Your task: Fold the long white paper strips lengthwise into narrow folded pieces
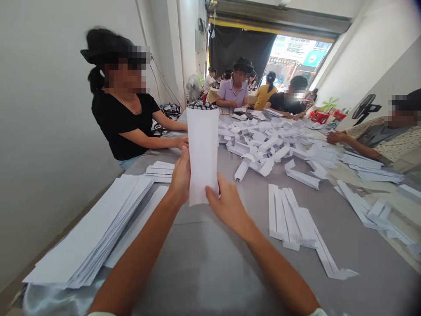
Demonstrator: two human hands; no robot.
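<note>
A long white paper sheet [203, 153] stands upright in front of me, its long edges bent slightly back. My left hand [181, 175] grips its left edge, with most of the fingers hidden behind it. On the lower right edge my right hand [226, 197] pinches the sheet, thumb across the front. To the left lies a thick stack of flat white sheets [88, 228], with a single sheet [141, 224] beside it. Several folded white paper strips [292, 217] rest on the grey tablecloth to the right of my hands.
A big heap of folded paper pieces [263, 142] covers the table's far middle. A person in black [131, 118] sits close on the left, hands near my sheet. Other people sit around the table, one at the right edge. More paper strips [375, 166] lie before that person.
</note>
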